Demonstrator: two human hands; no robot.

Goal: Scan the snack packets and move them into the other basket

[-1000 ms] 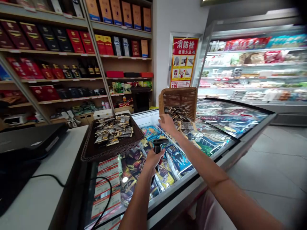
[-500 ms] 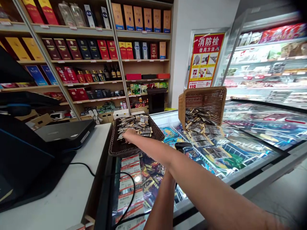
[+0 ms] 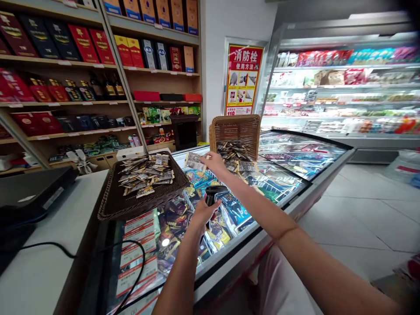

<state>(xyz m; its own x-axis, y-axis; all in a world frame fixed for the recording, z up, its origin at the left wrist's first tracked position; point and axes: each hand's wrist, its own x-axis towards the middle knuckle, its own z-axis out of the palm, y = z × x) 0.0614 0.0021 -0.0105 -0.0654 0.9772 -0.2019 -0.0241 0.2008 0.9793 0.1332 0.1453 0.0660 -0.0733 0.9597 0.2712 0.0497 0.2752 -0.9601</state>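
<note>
My right hand (image 3: 215,162) is closed on a small flat packet (image 3: 194,161), pinched at its edge in front of the tan basket. That tan wicker basket (image 3: 215,135) lies tipped on its side, with several like packets (image 3: 234,151) spilling from its mouth onto the freezer glass. Lower down, my left hand (image 3: 205,211) grips a black barcode scanner (image 3: 211,194) by its handle, head toward the right. To the left, a dark brown wicker basket (image 3: 111,183) bears a heap of the same packets (image 3: 144,173).
Under the hands is a glass-topped chest freezer (image 3: 262,218) with bagged goods inside. A white counter (image 3: 75,218) and a black cable (image 3: 142,258) are at the left. Shelves of boxes (image 3: 154,52) stand behind, and a lit open fridge (image 3: 344,87) at the right.
My right hand has gone from the dark basket to the tan basket and now holds a packet. The view has swung right, bringing my left hand and the scanner into plain sight.
</note>
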